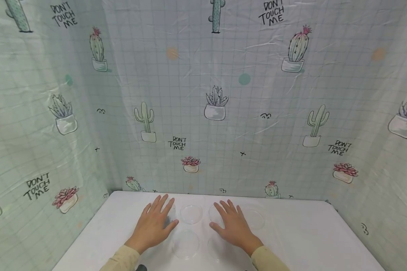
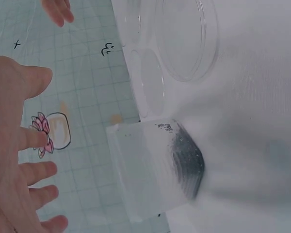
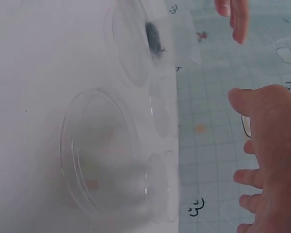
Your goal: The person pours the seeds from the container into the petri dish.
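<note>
My left hand (image 1: pixel 152 226) is held over the left part of the white table, fingers straight and spread, holding nothing. My right hand (image 1: pixel 235 227) mirrors it on the right, also spread with nothing in it. Under and between them lie several clear round dishes, like petri dishes: one at the back middle (image 1: pixel 191 214), one nearer the front (image 1: pixel 185 244), and one right of the right hand (image 1: pixel 254 219). The left wrist view shows a clear plastic container (image 2: pixel 150 170) with dark grains gathered at its bottom; in the head view the left hand mostly hides it.
The white tabletop (image 1: pixel 302 233) reaches back to a hanging sheet (image 1: pixel 217 143) printed with cacti and lettering, which also closes off the left and right sides. Dishes stand close together near the table's middle, the large dish (image 3: pixel 99 150) nearest the right wrist camera.
</note>
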Demonstrator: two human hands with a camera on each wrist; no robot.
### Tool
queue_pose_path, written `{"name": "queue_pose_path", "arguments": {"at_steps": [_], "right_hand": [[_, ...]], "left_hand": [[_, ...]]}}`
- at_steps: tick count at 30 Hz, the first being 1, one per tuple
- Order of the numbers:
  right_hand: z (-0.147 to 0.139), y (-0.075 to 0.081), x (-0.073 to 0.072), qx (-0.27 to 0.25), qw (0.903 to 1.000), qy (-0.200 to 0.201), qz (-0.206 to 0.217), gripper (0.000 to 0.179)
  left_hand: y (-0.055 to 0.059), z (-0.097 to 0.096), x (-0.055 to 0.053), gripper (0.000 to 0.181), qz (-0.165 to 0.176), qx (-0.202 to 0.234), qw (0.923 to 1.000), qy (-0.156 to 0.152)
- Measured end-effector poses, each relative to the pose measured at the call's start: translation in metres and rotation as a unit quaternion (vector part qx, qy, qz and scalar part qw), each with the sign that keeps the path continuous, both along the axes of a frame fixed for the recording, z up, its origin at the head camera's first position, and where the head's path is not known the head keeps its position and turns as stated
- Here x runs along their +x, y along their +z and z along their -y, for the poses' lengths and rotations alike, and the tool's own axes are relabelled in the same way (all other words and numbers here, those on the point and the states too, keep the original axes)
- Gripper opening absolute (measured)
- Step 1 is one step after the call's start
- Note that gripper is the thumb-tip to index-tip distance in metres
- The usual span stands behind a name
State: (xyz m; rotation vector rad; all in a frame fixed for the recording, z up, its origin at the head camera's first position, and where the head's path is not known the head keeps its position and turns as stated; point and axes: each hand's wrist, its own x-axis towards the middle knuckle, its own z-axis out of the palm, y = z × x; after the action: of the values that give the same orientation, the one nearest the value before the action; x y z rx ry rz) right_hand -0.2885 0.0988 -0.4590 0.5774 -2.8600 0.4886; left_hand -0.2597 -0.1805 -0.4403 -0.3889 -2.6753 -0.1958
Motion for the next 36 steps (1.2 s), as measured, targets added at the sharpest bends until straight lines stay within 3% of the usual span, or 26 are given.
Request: {"name": "queue_pose_path", "arguments": {"at_steps": [19, 29, 36], "right_hand": [[0.014, -0.009, -0.002, -0.01, 0.9999, 0.007, -0.009, 0.068], [0.017, -0.012, -0.002, -0.035, 0.9988, 0.023, -0.026, 0.064], [0.019, -0.016, -0.006, -0.036, 0.9992, 0.012, -0.012, 0.064]], "left_hand": [[-0.009, 0.012, -0.002, 0.065, -0.018, 0.019, 0.9996, 0.014], [-0.014, 0.018, -0.006, 0.068, -0.006, 0.024, 0.9994, 0.023], [-0.018, 0.022, -0.009, 0.069, -0.004, 0.039, 0.999, 0.019]]}}
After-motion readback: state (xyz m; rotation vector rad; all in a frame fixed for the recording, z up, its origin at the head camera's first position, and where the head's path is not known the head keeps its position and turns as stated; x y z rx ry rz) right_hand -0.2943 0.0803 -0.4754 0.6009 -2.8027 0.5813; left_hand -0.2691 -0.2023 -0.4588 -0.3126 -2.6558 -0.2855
